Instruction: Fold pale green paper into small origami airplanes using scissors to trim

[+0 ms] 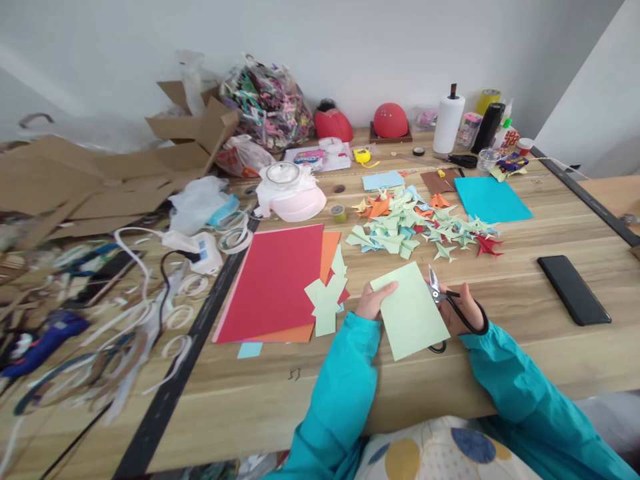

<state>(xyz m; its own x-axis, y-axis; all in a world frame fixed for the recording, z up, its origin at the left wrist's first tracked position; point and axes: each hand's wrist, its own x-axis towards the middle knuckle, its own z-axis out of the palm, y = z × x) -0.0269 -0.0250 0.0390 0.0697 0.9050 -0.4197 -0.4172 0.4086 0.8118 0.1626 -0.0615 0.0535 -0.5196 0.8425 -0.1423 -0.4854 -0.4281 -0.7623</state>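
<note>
Paper (pixel 415 317) in pale green, flat with four straight sides, is right in front of you. Black-handled scissors (pixel 435 288) with shiny metal blades poke out by its right edge. Farther back lie pointy folded paper shapes (pixel 400 223), and a smooth red sheet (pixel 280 283) is at left. Your streaky wooden table (pixel 505 363) meets a pale, plain wall (pixel 380 47). Your left hand (pixel 373 300) pinches the green page near its top left, thumb on top. Your right hand (pixel 461 312) is wrapped around the scissors' handles.
</note>
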